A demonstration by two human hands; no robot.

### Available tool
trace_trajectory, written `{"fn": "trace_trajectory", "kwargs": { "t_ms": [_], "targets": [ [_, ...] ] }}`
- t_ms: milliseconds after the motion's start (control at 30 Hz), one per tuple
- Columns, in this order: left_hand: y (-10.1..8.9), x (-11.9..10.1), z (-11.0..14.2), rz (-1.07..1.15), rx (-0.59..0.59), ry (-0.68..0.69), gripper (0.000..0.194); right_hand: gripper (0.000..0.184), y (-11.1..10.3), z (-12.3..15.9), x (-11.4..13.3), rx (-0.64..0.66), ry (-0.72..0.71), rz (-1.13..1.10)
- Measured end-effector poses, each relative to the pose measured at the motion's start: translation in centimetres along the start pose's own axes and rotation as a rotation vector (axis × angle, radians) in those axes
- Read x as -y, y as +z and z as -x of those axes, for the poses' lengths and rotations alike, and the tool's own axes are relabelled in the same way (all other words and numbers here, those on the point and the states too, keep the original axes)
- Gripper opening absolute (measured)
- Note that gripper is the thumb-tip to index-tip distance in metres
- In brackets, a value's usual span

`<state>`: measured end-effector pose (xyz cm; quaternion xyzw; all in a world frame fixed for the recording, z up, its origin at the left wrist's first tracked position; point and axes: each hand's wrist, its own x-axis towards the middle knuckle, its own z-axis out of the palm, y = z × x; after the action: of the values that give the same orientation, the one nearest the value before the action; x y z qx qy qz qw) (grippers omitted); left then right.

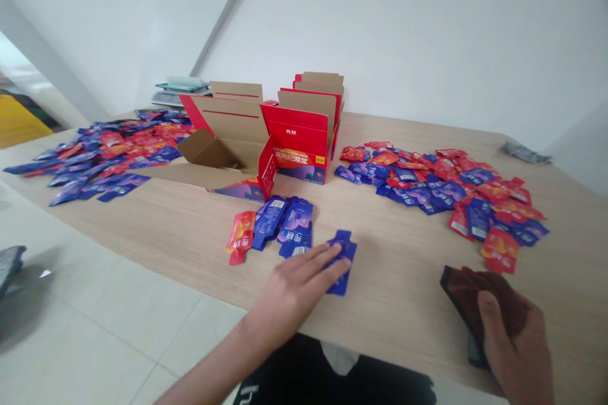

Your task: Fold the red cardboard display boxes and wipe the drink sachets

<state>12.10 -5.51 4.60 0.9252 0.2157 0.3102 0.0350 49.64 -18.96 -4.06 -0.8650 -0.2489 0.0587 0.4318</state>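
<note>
Dark clothing point(389, 383) shows under the near edge of the pale table point(394, 316), where red cartons point(308, 130) stand; the right hand point(517, 335) grips a brown cloth point(468, 291) between thumb and fingers, while the left hand point(299, 278), fingers outstretched, presses one blue sachet point(340, 283) down. The step in hand appears to be steadying that sachet; the next move calls for keeping it flat.

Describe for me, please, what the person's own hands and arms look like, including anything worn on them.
The left hand and right hand are ungloved, with no rings visible. The left forearm shows no sleeve, watch or bracelet; the right forearm is out of frame. Black clothing with white lettering shows below.
</note>
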Motion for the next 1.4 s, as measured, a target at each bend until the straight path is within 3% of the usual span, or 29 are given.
{"fn": "trace_trajectory", "kwargs": {
  "t_ms": [167, 367, 467, 667, 867, 1000, 1100, 1167, 1233, 1333, 1400],
  "targets": [
    [-1.3, 6.1, -1.2, -0.155, -0.005, -0.088, 0.045, 0.093, 0.1, -0.4, -0.8, 0.031, -0.024, -0.03],
    [-0.1, 11.5, 2.2, -0.161, 0.207, -0.337, 0.057, 0.091, 0.5, -0.6, -1.2, 0.035, -0.03, -0.061],
    [0.2, 12.2, 3.5, -0.145, 0.273, -0.368, 0.055, 0.088, 0.8, -0.5, -1.4, 0.025, -0.053, -0.082],
    [0.1, 11.4, 3.7, -0.161, 0.28, -0.369, 0.051, 0.081, 1.2, -0.5, -2.2, 0.002, -0.141, -0.167],
    [1.1, 11.8, 5.0, -0.205, 0.105, -0.299, 0.045, 0.081, 1.2, -0.4, -1.9, -0.004, -0.085, -0.166],
    [1.1, 9.3, 3.7, -0.156, -0.021, -0.234, 0.038, 0.072, 1.2, -0.1, -0.8, -0.02, -0.129, -0.277],
    [1.9, 4.8, -0.7, 0.018, -0.106, -0.187, 0.027, 0.063, 0.9, 0.3, 0.0, -0.031, -0.143, -0.324],
    [3.4, 1.4, -5.0, 0.217, -0.059, -0.103, 0.019, 0.058, 0.3, 0.7, 0.3, -0.043, -0.163, -0.339],
    [6.0, -1.8, -9.7, 0.34, 0.045, 0.0, 0.016, 0.055, -0.5, 1.4, 0.3, -0.047, -0.17, -0.344],
    [11.6, -5.0, -15.9, 0.227, 0.313, 0.096, 0.022, 0.052, -1.7, 3.0, -0.4, -0.066, -0.149, -0.339],
    [15.7, -6.2, -19.0, 0.203, 0.348, 0.134, 0.018, 0.051, -2.0, 3.9, -1.2, -0.107, -0.155, -0.361]
  ]
}}
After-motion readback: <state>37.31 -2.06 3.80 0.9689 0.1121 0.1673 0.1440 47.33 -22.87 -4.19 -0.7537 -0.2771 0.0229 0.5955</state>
